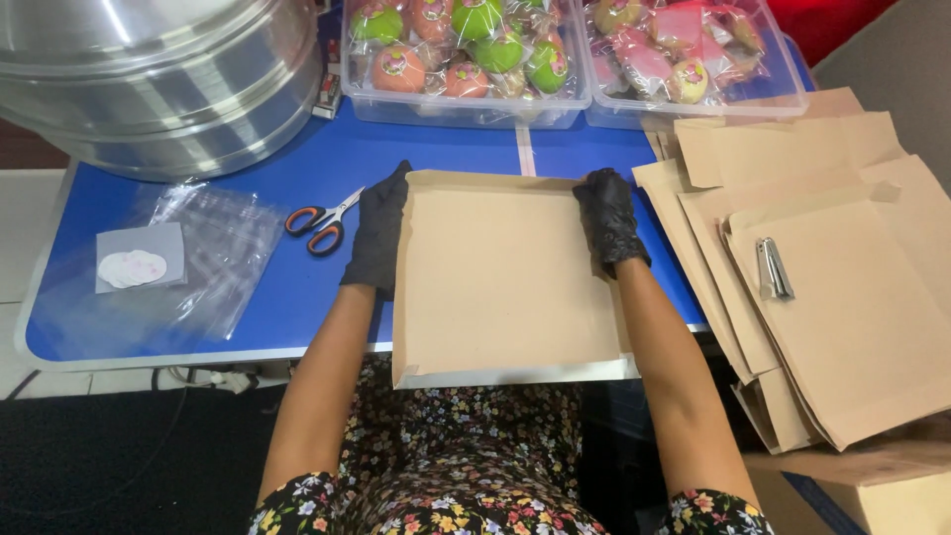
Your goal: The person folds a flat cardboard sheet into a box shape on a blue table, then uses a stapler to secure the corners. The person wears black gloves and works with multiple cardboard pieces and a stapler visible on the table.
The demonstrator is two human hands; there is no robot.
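Observation:
A flat brown cardboard box blank lies on the blue table, its near edge hanging over the table's front. My left hand, in a black glove, presses along its left side flap. At the far right corner, my right hand, also black-gloved, grips the blank's right edge. The side flaps stand slightly raised.
A stack of brown cardboard blanks lies at the right with a metal stapler on top. Orange-handled scissors and clear plastic bags lie at the left. Two clear tubs of wrapped round sweets and a large metal steamer stand behind.

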